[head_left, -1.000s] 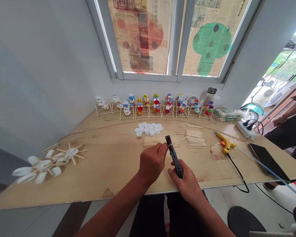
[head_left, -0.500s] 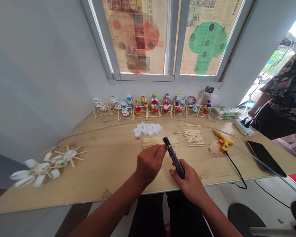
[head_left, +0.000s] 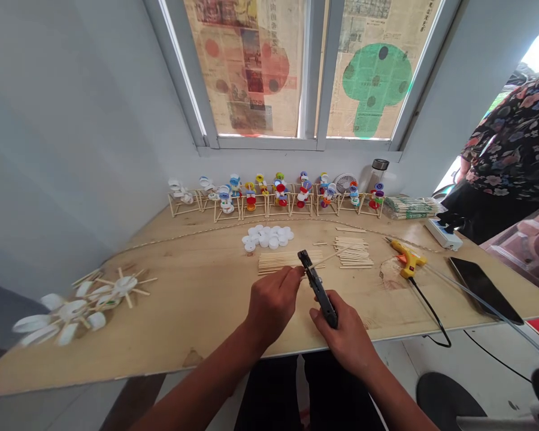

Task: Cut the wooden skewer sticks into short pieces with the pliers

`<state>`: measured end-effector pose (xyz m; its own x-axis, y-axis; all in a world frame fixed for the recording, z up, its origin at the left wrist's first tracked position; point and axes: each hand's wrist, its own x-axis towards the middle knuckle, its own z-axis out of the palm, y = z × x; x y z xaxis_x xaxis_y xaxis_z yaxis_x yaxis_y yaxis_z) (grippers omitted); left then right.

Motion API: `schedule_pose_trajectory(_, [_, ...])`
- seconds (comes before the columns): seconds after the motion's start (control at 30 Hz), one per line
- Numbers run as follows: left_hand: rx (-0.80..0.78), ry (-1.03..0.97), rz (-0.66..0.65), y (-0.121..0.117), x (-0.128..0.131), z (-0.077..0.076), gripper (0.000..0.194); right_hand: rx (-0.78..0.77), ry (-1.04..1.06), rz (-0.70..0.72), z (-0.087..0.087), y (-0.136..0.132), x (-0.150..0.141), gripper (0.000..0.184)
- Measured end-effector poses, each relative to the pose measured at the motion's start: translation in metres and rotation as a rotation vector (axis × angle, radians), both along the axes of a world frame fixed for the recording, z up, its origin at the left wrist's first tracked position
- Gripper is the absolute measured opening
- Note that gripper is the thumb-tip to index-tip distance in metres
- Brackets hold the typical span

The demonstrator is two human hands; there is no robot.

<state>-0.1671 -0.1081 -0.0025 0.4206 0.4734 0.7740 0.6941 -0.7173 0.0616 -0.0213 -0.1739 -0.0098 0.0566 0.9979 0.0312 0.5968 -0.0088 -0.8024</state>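
Note:
My right hand [head_left: 348,329] is wrapped around the handles of a black plier-like cutter [head_left: 318,287], its head pointing up and left. Pinched in my left hand [head_left: 273,299] is a thin wooden stick [head_left: 335,256], which runs past the cutter's jaws toward the right. Whether the jaws bite into the stick is too small to tell. Just beyond my hands lies a row of long wooden sticks [head_left: 278,262]. A pile of shorter sticks [head_left: 354,254] is to its right, and white bottle caps [head_left: 269,235] are gathered behind.
Small stick-framed models with coloured caps [head_left: 281,194] line the wall. White cap-and-stick wheels [head_left: 72,310] lie at left. At right are a yellow glue gun [head_left: 408,257], a phone [head_left: 483,287], a power strip [head_left: 444,233] and a bagged stick bundle [head_left: 413,206]. A person [head_left: 512,143] stands beyond.
My hands and the cutter stay almost in place, with only a slight shift. At the right, the other person has moved a little left and drawn a hand back from near the power strip.

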Motion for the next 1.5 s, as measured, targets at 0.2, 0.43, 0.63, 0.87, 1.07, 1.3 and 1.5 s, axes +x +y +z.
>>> schedule_pose_trajectory(0.2, [-0.108, -0.058, -0.062, 0.000, -0.003, 0.004, 0.016, 0.043, -0.052, -0.002, 0.000, 0.001, 0.001, 0.017])
schedule_pose_trajectory(0.43, [-0.260, -0.124, -0.156, -0.001, -0.007, 0.011, 0.016, 0.094, -0.109, 0.015, -0.001, 0.002, 0.003, 0.015])
schedule_pose_trajectory(0.63, [-0.336, -0.136, -0.168, 0.000, -0.010, 0.016, 0.016, 0.124, -0.171, -0.002, -0.004, 0.005, 0.002, 0.015])
schedule_pose_trajectory(0.87, [-0.308, -0.139, -0.165, 0.002, -0.009, 0.013, 0.016, 0.124, -0.268, -0.042, -0.009, 0.007, -0.001, 0.021])
schedule_pose_trajectory(1.07, [-0.263, -0.130, -0.124, 0.005, -0.007, 0.009, 0.017, 0.126, -0.335, -0.066, -0.014, 0.014, -0.001, 0.022])
schedule_pose_trajectory(1.3, [-0.087, 0.011, 0.005, 0.006, -0.007, 0.005, 0.020, 0.109, -0.343, -0.062, -0.015, 0.017, -0.004, 0.024])
schedule_pose_trajectory(1.5, [-0.182, -0.030, -0.005, 0.007, -0.009, 0.003, 0.021, 0.089, -0.292, -0.009, -0.010, 0.015, -0.002, 0.018])
